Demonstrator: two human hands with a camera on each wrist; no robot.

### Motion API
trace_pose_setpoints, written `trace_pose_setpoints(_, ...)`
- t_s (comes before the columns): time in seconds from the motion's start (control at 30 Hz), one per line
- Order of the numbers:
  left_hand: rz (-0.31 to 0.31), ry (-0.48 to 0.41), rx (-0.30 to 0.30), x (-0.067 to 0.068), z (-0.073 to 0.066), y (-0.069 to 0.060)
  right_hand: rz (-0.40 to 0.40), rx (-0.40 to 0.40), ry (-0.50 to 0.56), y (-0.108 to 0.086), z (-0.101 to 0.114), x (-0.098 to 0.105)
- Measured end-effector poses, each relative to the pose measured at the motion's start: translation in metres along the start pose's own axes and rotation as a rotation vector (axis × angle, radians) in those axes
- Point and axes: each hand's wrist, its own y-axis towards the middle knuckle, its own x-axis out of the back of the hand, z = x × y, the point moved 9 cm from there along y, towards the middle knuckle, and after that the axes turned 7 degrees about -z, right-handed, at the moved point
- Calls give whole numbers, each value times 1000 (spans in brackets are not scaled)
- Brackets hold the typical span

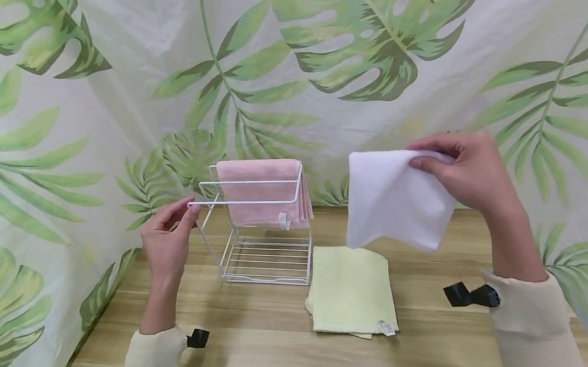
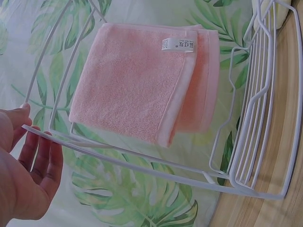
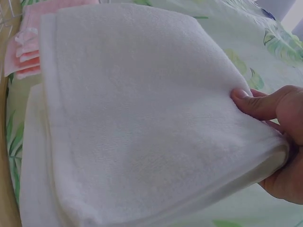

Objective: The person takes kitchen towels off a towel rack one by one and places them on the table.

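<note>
My left hand pinches the front corner of a white wire rack at its left end. Over a back bar of that rack hangs a folded pink towel with a small white label; the left wrist view shows the same pink towel close up. In the air to the right, my right hand grips a white towel by its upper right edge, thumb in front. The white towel hangs down folded in layers. Below it lies a folded yellow towel, just right of the rack.
The rack and yellow towel stand on a wooden table. A leaf-printed cloth covers the wall behind and to the left of the table. Two bars of the rack in front of the pink towel bear no cloth.
</note>
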Motion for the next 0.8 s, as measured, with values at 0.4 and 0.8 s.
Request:
trace_pose_setpoints(0.4,1,-5,-15,0,-2,0,50,-46,-50,-34,-38,5)
trace_pose_setpoints(0.8,0,-15,-25,1,-3,0,51,-45,-23,-72,-51,13)
